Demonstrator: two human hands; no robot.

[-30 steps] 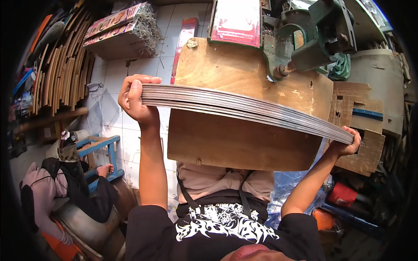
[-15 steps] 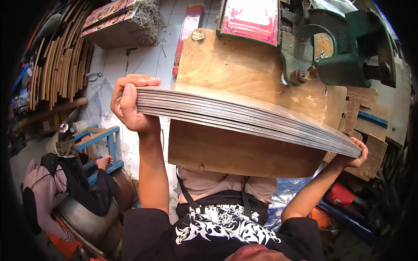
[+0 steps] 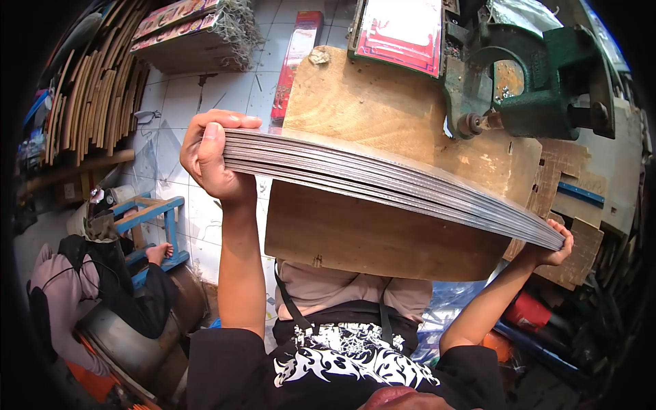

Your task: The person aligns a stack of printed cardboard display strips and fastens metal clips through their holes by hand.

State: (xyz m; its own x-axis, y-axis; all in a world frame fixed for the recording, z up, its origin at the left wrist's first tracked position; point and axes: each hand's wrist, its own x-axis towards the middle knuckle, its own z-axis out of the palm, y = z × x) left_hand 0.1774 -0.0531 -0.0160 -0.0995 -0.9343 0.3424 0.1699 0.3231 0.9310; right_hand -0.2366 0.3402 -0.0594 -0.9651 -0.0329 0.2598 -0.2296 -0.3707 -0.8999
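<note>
A thick stack of thin, stiff sheets with grey edges spans the view between my two hands, tilted so its left end is higher in the picture. My left hand is closed around the left end, thumb on the near edges and fingers over the far side. At the lower right end, my right hand grips the corner, its fingers wrapped round the edges. The stack is held over a wooden board, which it partly covers. Dark gaps show between some sheets.
A green cast-iron machine stands at the upper right beside a tray of red-and-white printed sheets. Boards lean at the left. A bundled stack lies on the tiles. Another person's leg is near a blue stool frame.
The stack's left end and my left hand have shifted slightly up and to the right. The right end has moved slightly left and down, making the stack slope more.
</note>
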